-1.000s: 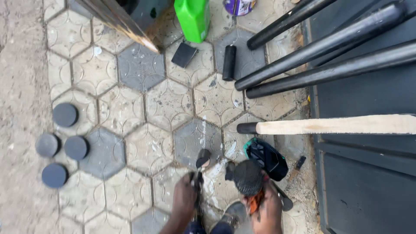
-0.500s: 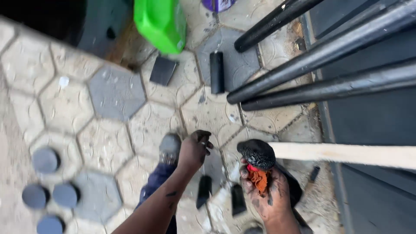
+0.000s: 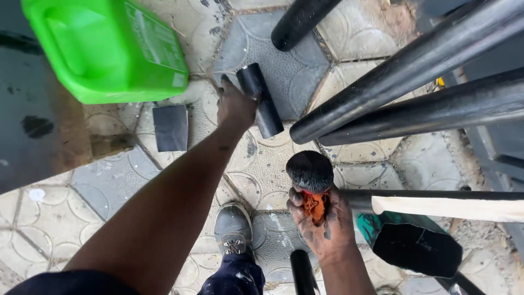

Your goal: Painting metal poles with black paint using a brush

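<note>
My left hand (image 3: pixel 234 106) reaches forward to a short black tube (image 3: pixel 260 99) lying on the paving, with its fingers against the tube's left side. My right hand (image 3: pixel 323 226) is closed around the orange handle of a paint brush (image 3: pixel 310 173) with black, paint-loaded bristles pointing up. The brush hangs just left of a pale wooden pole (image 3: pixel 447 207) whose near end is painted black. My shoe (image 3: pixel 233 228) shows between my arms.
A green plastic jerrycan (image 3: pixel 106 49) stands at top left, with a flat black square plate (image 3: pixel 171 127) below it. Long black-painted pipes (image 3: pixel 415 71) slant across the upper right. A dark paint container (image 3: pixel 417 248) sits lower right, and another black tube (image 3: pixel 302 270) lies by my foot.
I have leaned forward and the view has closed in. My left hand has moved up and away from me to the short black tube. The right hand still holds the brush.
</note>
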